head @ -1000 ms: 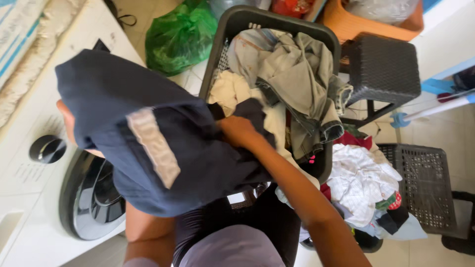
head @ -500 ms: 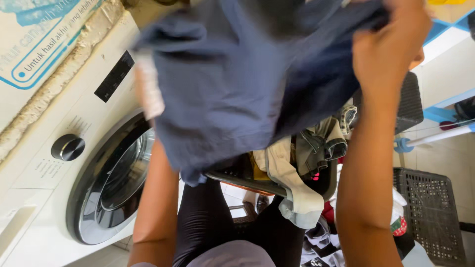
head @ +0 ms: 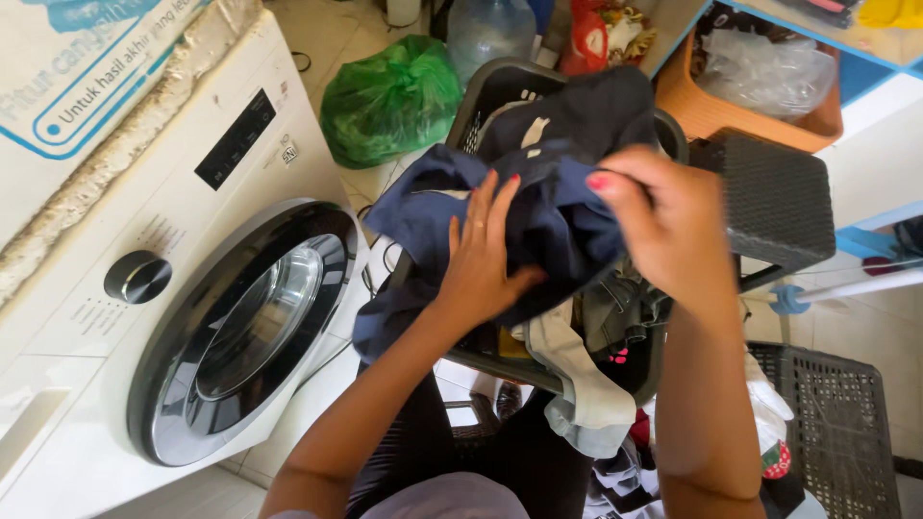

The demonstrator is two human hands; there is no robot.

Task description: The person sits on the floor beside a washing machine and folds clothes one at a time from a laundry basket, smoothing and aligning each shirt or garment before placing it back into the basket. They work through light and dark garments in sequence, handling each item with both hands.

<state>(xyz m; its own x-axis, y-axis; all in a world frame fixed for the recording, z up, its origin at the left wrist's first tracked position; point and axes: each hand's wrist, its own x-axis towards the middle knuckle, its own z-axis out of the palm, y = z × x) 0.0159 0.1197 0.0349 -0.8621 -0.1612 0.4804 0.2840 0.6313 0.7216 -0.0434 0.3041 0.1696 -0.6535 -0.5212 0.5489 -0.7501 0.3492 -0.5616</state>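
Navy cloth fills the head view: a dark blue garment [head: 548,216] bunched over the grey laundry basket [head: 486,91], left hand [head: 481,255] pressed flat on it, fingers spread, right hand [head: 663,226] pinching its upper edge. White washing machine [head: 163,317] sits just left, door closed.

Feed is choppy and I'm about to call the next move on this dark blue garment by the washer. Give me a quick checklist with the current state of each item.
1. Left hand on the dark blue garment: ok, palm pressed flat on the cloth.
2. Right hand gripping the garment: ok, fingers closed on its upper edge.
3. Garment free of the laundry basket: not ok, it is bunched just over the basket's pile.
4. Washing machine door open: not ok, the round glass door looks shut.
5. Other clothes contained: not ok, a pale garment hangs over the basket's near edge.
6. Garment pockets empty: cannot tell.
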